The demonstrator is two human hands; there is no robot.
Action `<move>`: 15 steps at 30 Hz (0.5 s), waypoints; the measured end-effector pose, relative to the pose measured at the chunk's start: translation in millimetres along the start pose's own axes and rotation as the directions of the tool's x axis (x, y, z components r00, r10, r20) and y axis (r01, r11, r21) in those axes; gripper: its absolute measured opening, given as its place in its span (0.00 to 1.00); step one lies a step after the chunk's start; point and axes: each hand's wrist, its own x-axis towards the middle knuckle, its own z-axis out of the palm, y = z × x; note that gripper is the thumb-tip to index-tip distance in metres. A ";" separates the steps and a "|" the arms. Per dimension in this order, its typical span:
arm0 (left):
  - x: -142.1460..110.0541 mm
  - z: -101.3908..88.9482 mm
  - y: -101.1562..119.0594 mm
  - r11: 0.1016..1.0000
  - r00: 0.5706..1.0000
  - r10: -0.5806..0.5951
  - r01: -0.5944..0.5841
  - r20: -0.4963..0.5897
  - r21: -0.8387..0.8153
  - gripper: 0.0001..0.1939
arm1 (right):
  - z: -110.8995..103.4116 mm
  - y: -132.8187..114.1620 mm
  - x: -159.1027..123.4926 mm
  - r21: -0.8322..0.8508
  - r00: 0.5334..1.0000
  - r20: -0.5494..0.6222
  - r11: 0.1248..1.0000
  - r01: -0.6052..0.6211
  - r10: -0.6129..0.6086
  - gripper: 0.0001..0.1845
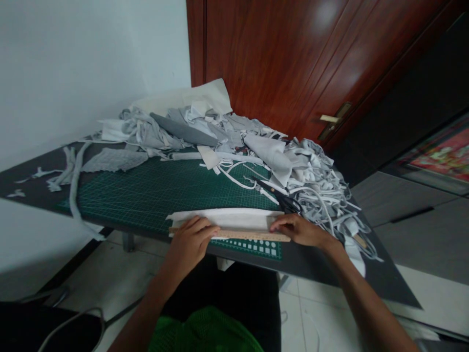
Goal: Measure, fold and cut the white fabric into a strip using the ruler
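Fingers [198,229] of a person's left hand [188,244] lie close together, pressing down on a wooden ruler [249,235], while fingers [283,223] of the right hand [302,231] spread slightly at its far end. Neither hand pinches anything. The ruler lies lengthwise along the near side of a long band of white fabric [223,220], which appears folded and sits at the front edge of a green cutting mat [172,195].

Just beyond the right hand, black-handled scissors [286,203] rest among pale strips, not held by either hand. Farther back, a heap of grey and white fabric scraps [311,171] spreads across the mat and the dark tabletop [29,168] toward a reddish-brown wooden door [278,63]. Off to the left lie a textured grey fabric piece [113,160] and a long pale strip [75,195].

Much of the cloth in the heap appears already reduced to narrow strips, and a few broader pieces remain among them. No cut line can be made out along the ruler, so the white band appears still whole, though the hands and ruler hide part of it.
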 end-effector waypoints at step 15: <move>6.6 2.6 1.7 0.998 0.998 -0.061 0.062 -0.028 0.025 0.15 | -2.6 -17.9 10.2 -0.087 0.999 -0.023 0.995 0.040 -0.042 0.23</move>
